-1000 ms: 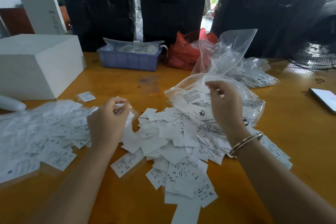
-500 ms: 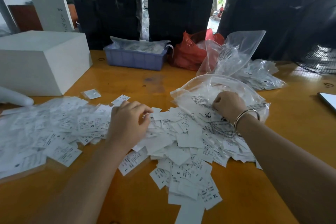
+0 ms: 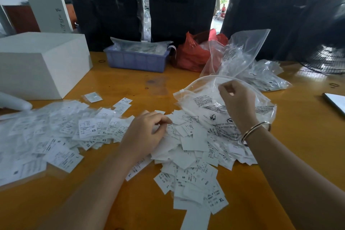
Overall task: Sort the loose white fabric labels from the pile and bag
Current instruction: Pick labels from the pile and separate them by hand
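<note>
Head view: nearest, the unsorted pile of labels [image 3: 194, 164] covers the bench [image 3: 298, 145]; much remains. Left hand [image 3: 147, 132] pinches labels from it; right hand [image 3: 237, 102] grips the clear bag [image 3: 205, 99]. Sorted labels [image 3: 56, 136] lie left.

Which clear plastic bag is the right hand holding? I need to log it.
The printed bag lying open by the label pile; the right hand pinches its rim. The other bags stand behind, untouched.

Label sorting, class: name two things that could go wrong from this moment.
1. The loose pile touches the sorted spread near the left hand, so labels could mix.
2. The right hand lifts the clear bag's rim; more labels may spill out.
</note>
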